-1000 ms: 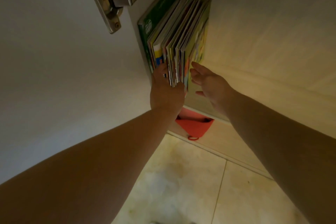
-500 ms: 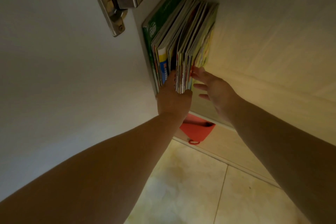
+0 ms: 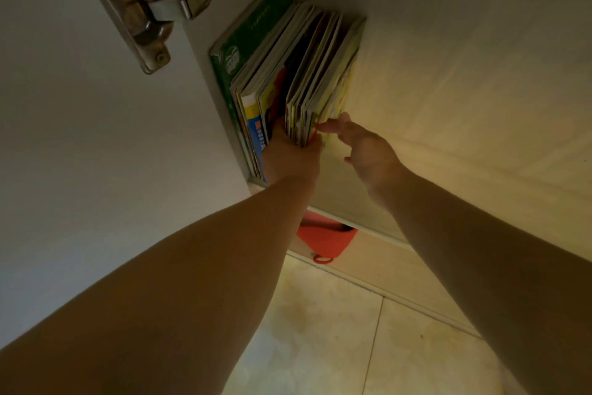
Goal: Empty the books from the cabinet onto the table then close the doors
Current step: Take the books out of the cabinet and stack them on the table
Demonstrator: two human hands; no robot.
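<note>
Head view, looking into the open cabinet. I see the left hand (image 3: 293, 157) reaching into the row of books (image 3: 298, 74), its fingers pushed out of sight into a gap between the blue-and-yellow spine on their left and a bundle of thin books on their right; the thumb lies against the near edge of that bundle, so the hand grips the bundle, though I cannot tell how far the hidden fingers curl. The right hand (image 3: 368, 154) hangs just to the right of the same bundle with its fingers straight and slightly spread; one fingertip (image 3: 322, 128) touches the bundle's lower outer corner, while the rest hold nothing. The books stand upright on the cabinet shelf (image 3: 432, 106), packed against the left side wall directly ahead of both hands, with a green book (image 3: 256, 39) farthest left of the fingers. The cabinet door (image 3: 80, 170) stands open to the left of the left arm, its metal hinge (image 3: 150, 10) above and left of the fingers. Below the wrists, under the shelf edge, a red object (image 3: 326, 239) with a small loop hangs over the tiled floor (image 3: 320, 330). Compared with half a second ago, I note the left fingers have gone deeper between the books, the gap in the row has widened, and the right fingertip has closed onto the bundle's corner.
</note>
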